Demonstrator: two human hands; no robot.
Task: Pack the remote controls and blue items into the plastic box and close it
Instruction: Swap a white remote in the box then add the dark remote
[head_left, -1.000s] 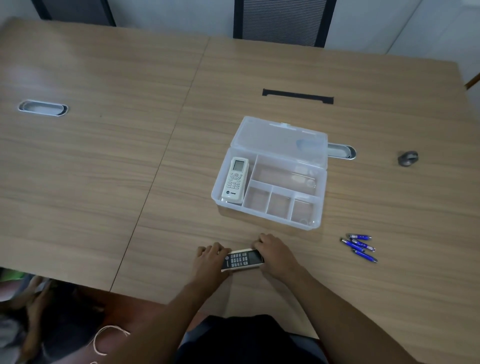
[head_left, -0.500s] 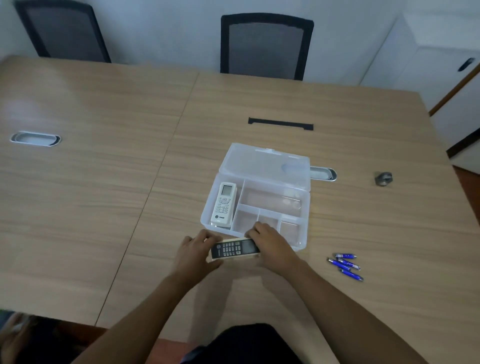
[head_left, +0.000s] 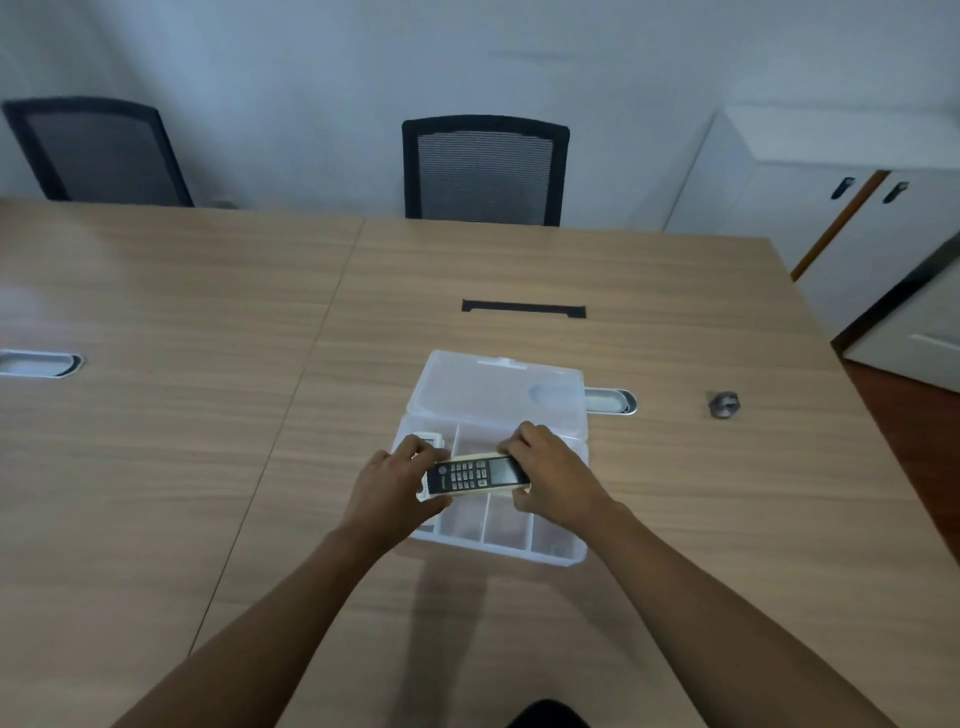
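Your left hand (head_left: 388, 486) and right hand (head_left: 553, 475) each grip one end of the dark remote control (head_left: 475, 475), holding it crosswise above the open plastic box (head_left: 556, 553) on the wooden table (head_left: 156, 441). Both hands cover most of the white remote (head_left: 430, 439) lying in the box's left compartment. The box's clear lid (head_left: 483, 387) lies open behind, partly overlapping a metal cable grommet (head_left: 613, 401), and a small grey object (head_left: 723, 404) sits well apart to the right.

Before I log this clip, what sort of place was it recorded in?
Most likely an office meeting room. A long wooden conference table with cable ports set into its top, black mesh-backed office chairs pushed up along the far side, and white storage cabinets against the plain wall.
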